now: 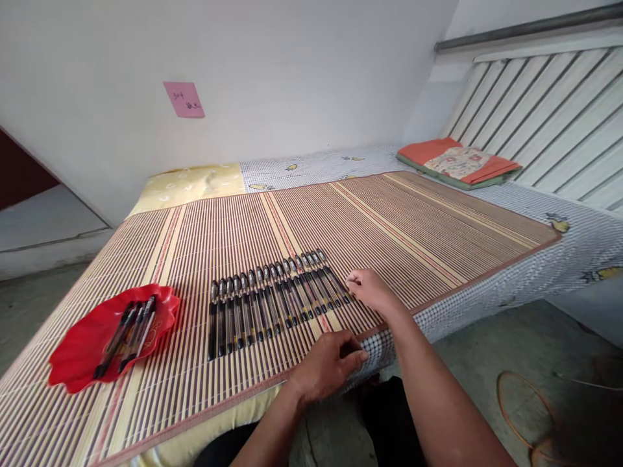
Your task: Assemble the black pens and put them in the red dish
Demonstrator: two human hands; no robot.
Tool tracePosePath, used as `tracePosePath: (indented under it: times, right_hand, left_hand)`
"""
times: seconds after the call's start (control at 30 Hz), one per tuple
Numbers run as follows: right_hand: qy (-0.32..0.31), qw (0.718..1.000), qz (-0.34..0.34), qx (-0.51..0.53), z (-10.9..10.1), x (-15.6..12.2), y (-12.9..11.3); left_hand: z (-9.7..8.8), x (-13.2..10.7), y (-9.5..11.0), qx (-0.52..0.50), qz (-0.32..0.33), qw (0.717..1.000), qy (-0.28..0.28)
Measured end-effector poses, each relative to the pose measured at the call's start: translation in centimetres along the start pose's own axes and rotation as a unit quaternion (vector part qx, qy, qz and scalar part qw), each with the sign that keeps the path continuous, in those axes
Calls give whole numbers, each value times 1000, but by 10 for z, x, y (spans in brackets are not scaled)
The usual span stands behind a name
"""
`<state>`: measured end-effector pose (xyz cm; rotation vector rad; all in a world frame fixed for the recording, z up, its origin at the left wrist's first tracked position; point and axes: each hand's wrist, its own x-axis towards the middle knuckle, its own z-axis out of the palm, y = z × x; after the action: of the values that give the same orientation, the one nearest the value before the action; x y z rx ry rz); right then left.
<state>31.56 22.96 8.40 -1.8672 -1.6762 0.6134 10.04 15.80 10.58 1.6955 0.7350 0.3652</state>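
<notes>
A row of several black-capped pens with see-through barrels (265,305) lies side by side on the striped bamboo mat (389,227). My right hand (372,290) is beside the row's right end, its fingers drawn together close to the last pen. Whether they touch that pen or hold anything is hidden. Nearer to me, my left hand (326,363) rests by the mat's front edge, thumb apart from the bent fingers, with nothing visible in it. On the left, a red scalloped plate (65,357) holds a few more pens (127,334).
The mat covers a bed with a checked sheet (516,201). A folded orange and floral cloth (460,162) lies at the far right, by a white slatted panel (549,117). A pink note (183,99) is on the wall. A cable loop (525,389) lies on the floor.
</notes>
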Motion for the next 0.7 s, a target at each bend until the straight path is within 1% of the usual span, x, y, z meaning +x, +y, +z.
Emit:
tracePosePath:
  times: [0.1, 0.17, 0.23, 0.33, 0.4, 0.47, 0.53, 0.63, 0.7]
  right_hand:
    - [14, 1000, 15, 0, -4, -1, -3]
    - [42, 999, 17, 5, -8, 0, -4]
    - [100, 995, 7, 27, -11, 1, -5]
    - [192, 978, -19, 80, -12, 3, -5]
    - [218, 969, -34, 111, -11, 3, -7]
    - [230, 962, -47, 136, -10, 0, -11]
    - [230, 958, -50, 164, -9, -5, -18]
    - [196, 953, -27, 230, -13, -17, -33]
    - [165, 949, -11, 268, -18, -31, -41]
  left_hand:
    - [-1, 0, 1, 5, 2, 1000, 3]
    - [-1, 0, 2, 7, -4, 1000, 2]
    - [-2, 0, 3, 11, -4, 1000, 1]
    - [-1, -1, 3, 23, 4, 1000, 2]
    - [-1, -1, 2, 32, 5, 999, -1]
    - [-1, 0, -1, 37, 8, 999, -2]
    - [-1, 2, -5, 26, 13, 1000, -4]
    - [0, 6, -16, -19, 20, 1000, -6]
    - [2, 9, -23, -49, 13, 999, 9]
